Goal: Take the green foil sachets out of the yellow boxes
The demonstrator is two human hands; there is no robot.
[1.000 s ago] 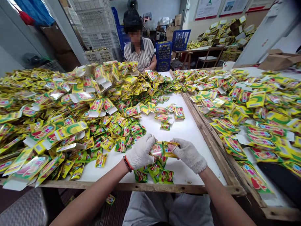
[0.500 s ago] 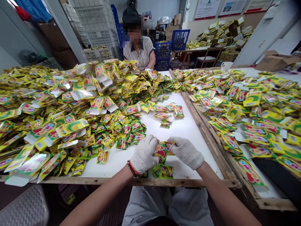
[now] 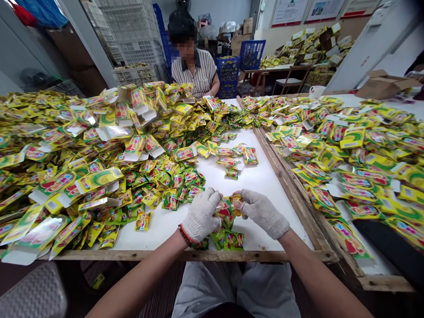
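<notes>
Both my hands wear white knitted gloves. My left hand (image 3: 202,214) is closed around a small yellow, green and red printed carton (image 3: 225,208), held just over the near edge of the table. At the carton's right end, the fingertips of my right hand (image 3: 263,213) are pinched on a small yellow piece (image 3: 236,202); whether it is a packet or the carton's flap I cannot tell. Below the carton, several small green packets (image 3: 234,240) lie on the white tabletop (image 3: 273,198). To the left, more packets (image 3: 170,199) spread out from a large heap.
Open cartons (image 3: 102,179) lie across the heap on the left. A wooden strip (image 3: 284,175) divides the table, with many filled-looking cartons (image 3: 353,137) to its right. A dark long object (image 3: 386,246) lies there. Across the table sits a person in a striped shirt (image 3: 197,75), near blue crates (image 3: 228,73).
My right fingers have shifted slightly on the yellow piece at the carton's right end. My left hand keeps its hold. The view has moved a little.
</notes>
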